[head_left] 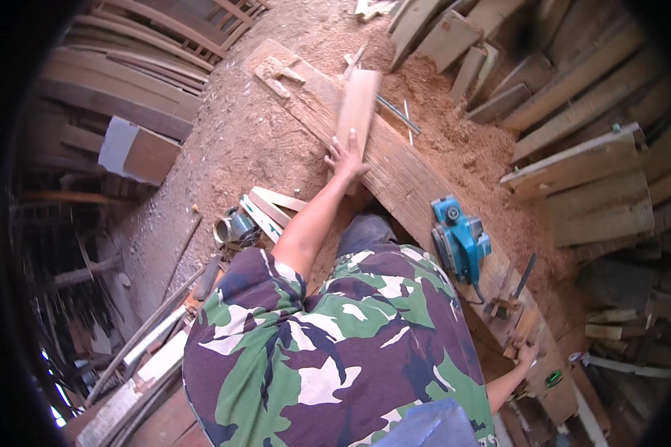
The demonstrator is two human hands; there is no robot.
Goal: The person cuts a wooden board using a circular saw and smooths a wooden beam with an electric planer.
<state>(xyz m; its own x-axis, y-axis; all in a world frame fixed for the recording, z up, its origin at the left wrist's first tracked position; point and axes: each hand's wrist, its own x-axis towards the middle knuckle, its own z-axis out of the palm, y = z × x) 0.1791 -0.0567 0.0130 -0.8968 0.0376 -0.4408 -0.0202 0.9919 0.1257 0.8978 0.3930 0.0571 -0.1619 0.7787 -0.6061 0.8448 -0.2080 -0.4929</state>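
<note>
My left hand (345, 155) is at the lower end of a short, pale wooden board (358, 100), its fingers spread across the face and edge. The board is slightly blurred and lies over a long, thick plank (406, 167) that serves as a bench. Far to the right, my right hand (528, 353) has its fingers around the end of a small light wooden block (526, 325); part of the grip is hidden. Beside that block lies a wooden tool with crosspieces (504, 307). A blue electric planer (461, 238) rests on the plank between my hands.
Wood shavings (455, 149) cover the ground beyond the plank. Boards (596, 171) lean at the right; more planks (112, 89) are stacked at the left. A dark green power tool (238, 227) lies by some thin strips (265, 208). A small green object (553, 378) sits near my right hand.
</note>
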